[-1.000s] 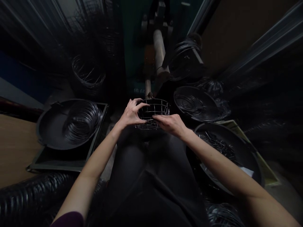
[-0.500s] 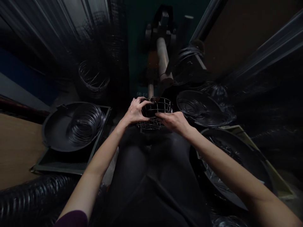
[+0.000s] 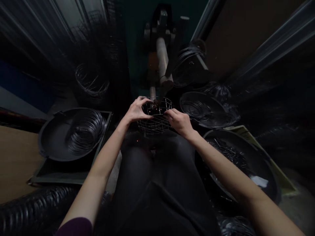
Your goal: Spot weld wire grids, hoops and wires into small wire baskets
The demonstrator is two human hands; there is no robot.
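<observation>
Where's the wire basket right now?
In the head view, the wire basket is at centre, between the left hand and right hand, just above the lap.

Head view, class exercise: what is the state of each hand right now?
Left hand: holding the wire basket at its rim.
Right hand: holding the wire basket at its right side.

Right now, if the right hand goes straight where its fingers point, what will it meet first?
The right hand would meet the wire basket first; its fingertips seem almost on it, though depth is unclear.
</observation>
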